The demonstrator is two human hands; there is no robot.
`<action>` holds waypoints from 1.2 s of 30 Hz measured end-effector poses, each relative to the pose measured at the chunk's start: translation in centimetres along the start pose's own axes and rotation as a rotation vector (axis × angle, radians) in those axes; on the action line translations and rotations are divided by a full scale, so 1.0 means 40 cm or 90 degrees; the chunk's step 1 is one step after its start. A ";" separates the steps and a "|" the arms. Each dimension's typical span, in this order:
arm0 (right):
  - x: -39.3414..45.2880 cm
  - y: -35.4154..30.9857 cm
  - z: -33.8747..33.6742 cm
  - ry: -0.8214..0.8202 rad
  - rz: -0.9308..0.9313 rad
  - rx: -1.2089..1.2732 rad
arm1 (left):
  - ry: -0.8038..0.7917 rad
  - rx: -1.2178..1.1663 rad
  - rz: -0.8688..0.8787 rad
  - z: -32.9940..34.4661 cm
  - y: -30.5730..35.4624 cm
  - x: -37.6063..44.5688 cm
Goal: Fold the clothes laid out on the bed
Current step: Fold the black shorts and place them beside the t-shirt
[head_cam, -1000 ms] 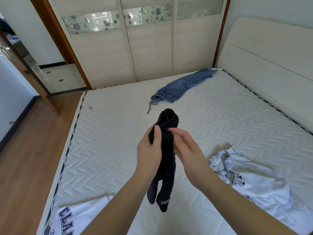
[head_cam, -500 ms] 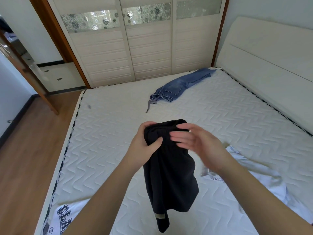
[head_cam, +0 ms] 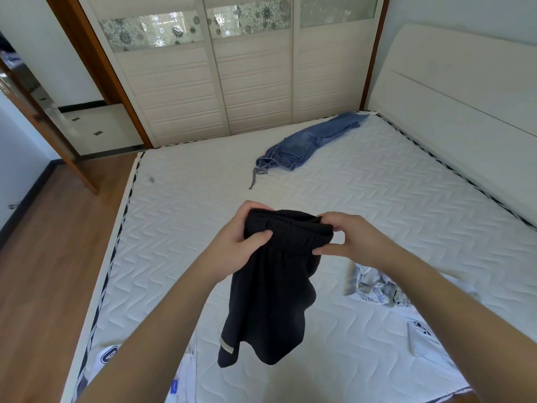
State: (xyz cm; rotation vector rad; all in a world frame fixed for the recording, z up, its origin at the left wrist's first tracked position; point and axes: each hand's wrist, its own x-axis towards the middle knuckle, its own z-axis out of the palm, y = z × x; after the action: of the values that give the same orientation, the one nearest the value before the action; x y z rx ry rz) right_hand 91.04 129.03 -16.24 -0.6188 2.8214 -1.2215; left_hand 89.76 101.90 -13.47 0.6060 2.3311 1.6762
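Note:
A pair of black shorts [head_cam: 270,298] hangs in the air above the white mattress [head_cam: 186,228]. My left hand [head_cam: 235,245] grips the left end of its elastic waistband. My right hand [head_cam: 348,237] pinches the right end, so the waistband is stretched between both hands. The legs dangle below; one has a pale stripe at the hem. Blue jeans [head_cam: 308,144] lie folded lengthwise at the far side of the bed. A white printed shirt [head_cam: 386,295] lies crumpled on the right, partly behind my right forearm. Another white printed garment [head_cam: 110,356] lies at the near left edge.
The white headboard [head_cam: 465,91] runs along the right side of the bed. Sliding wardrobe doors [head_cam: 247,82] stand beyond the far edge. Wooden floor [head_cam: 43,271] lies to the left, with an open doorway at the far left.
The shorts were bunched vertically between my hands; my hands have moved apart along the waistband, spreading it wide, and the fabric has opened out below.

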 end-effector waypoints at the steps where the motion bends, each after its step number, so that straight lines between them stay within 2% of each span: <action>1: -0.001 -0.004 -0.010 0.002 0.003 0.017 | -0.009 0.024 0.011 -0.013 -0.001 -0.004; 8: 0.008 -0.073 -0.039 0.014 0.016 0.274 | -0.053 0.123 0.075 -0.129 0.006 -0.010; 11: 0.023 -0.123 -0.033 0.063 -0.011 0.269 | -0.077 0.166 0.091 -0.163 0.017 -0.004; 16: 0.048 -0.196 -0.027 0.105 0.000 0.124 | -0.193 0.405 0.007 -0.180 0.044 0.033; 18: 0.055 -0.218 -0.027 0.120 0.011 0.103 | -0.218 0.470 0.024 -0.161 0.061 0.053; 23: 0.063 -0.252 -0.030 0.187 0.048 0.110 | -0.158 0.489 0.116 -0.067 0.113 0.096; 26: 0.053 -0.249 -0.035 0.241 0.089 0.175 | -0.144 0.540 0.151 -0.042 0.135 0.122; 31: -0.012 -0.194 -0.016 0.293 0.125 0.352 | -0.220 0.604 0.217 -0.040 0.163 0.146; 36: -0.116 -0.057 0.108 0.265 0.297 0.361 | -0.255 0.648 0.226 -0.019 0.174 0.164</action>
State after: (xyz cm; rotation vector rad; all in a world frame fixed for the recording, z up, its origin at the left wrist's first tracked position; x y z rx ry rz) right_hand 96.82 126.27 -18.35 0.3311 2.4415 -2.0652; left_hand 85.05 106.02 -6.21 1.4161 2.6993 0.2299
